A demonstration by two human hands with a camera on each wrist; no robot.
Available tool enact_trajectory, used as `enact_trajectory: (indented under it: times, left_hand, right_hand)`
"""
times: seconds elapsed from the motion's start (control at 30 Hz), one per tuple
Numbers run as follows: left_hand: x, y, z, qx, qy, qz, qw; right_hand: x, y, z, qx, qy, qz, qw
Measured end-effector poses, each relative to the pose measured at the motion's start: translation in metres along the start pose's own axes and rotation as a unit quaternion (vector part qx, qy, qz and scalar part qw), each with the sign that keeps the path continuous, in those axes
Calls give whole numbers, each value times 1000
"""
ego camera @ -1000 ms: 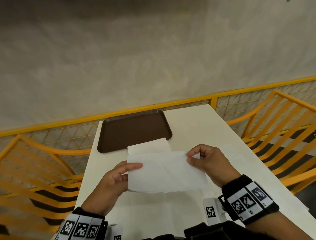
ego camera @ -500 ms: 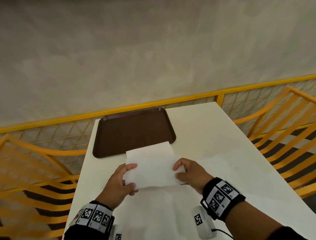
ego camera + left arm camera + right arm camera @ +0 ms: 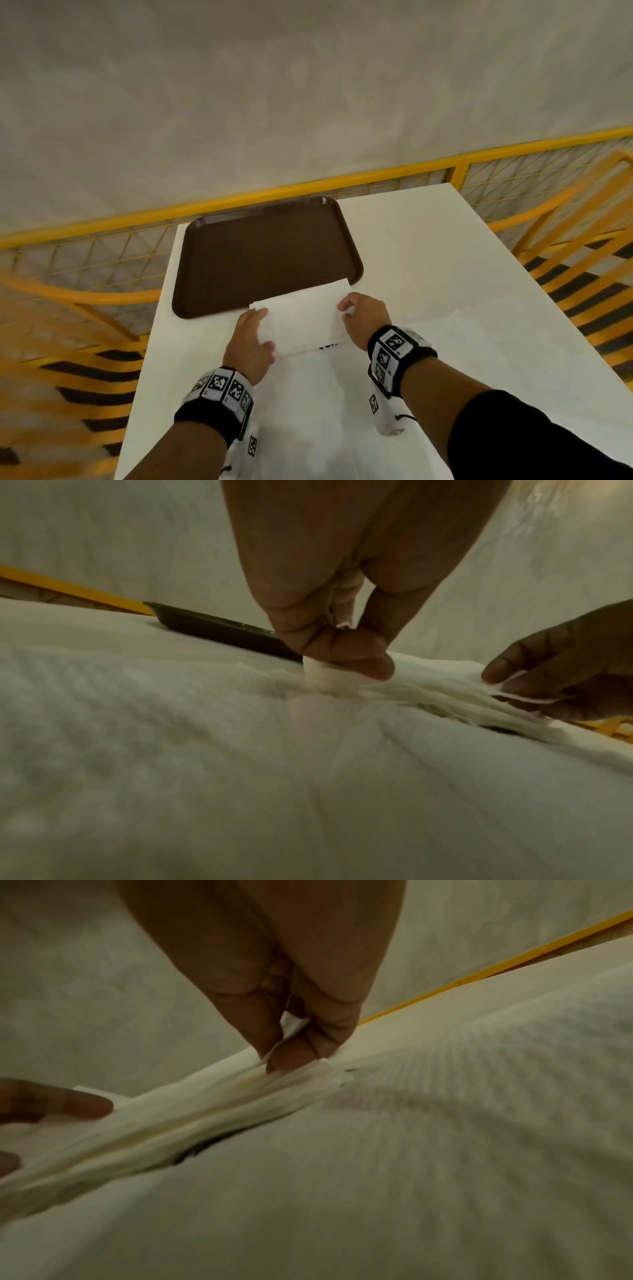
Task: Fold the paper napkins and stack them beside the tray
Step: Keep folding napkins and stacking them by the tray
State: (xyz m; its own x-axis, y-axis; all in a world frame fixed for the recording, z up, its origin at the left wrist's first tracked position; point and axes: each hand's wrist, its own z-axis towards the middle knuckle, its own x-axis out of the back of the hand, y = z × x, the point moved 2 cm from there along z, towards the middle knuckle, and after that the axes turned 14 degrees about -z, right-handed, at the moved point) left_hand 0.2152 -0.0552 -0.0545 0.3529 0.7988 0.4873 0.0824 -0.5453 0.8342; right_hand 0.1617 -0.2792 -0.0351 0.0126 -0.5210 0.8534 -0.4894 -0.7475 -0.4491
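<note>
Head view: on the white rectangular table [image 3: 428, 260], by the near edge of the flat brown plastic tray [image 3: 267, 253], the folded white paper napkin [image 3: 301, 318] has come down onto the stack, left hand [image 3: 251, 339] and right hand [image 3: 364, 317] pinching its ends — one more nearly placed.

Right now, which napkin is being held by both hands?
The top napkin, pinched at its ends by the left hand and right hand; the others lie beneath it.

White table [image 3: 428, 260]: brown tray [image 3: 267, 253] at far left; napkin stack [image 3: 301, 318] touching tray's near edge.
</note>
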Motion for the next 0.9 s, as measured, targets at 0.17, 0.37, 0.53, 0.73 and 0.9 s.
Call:
enact_trajectory:
  times: [0.17, 0.37, 0.53, 0.73, 0.9]
  left_hand:
    - [-2, -6, 3, 11, 34, 39, 999]
    - [-1, 7, -4, 29, 106, 91, 990]
    - [-8, 15, -2, 50, 44, 52, 996]
    - [6, 26, -18, 62, 45, 2, 997]
    - [35, 30, -80, 32, 23, 20, 999]
  right_hand:
    - [-9, 0, 2, 8, 2, -26, 1000]
    - [-10, 0, -8, -13, 48, -104, 993]
    - [-15, -7, -11, 26, -47, -61, 997]
    - [14, 8, -27, 16, 5, 21, 1000]
    - [54, 48, -74, 40, 84, 22, 995]
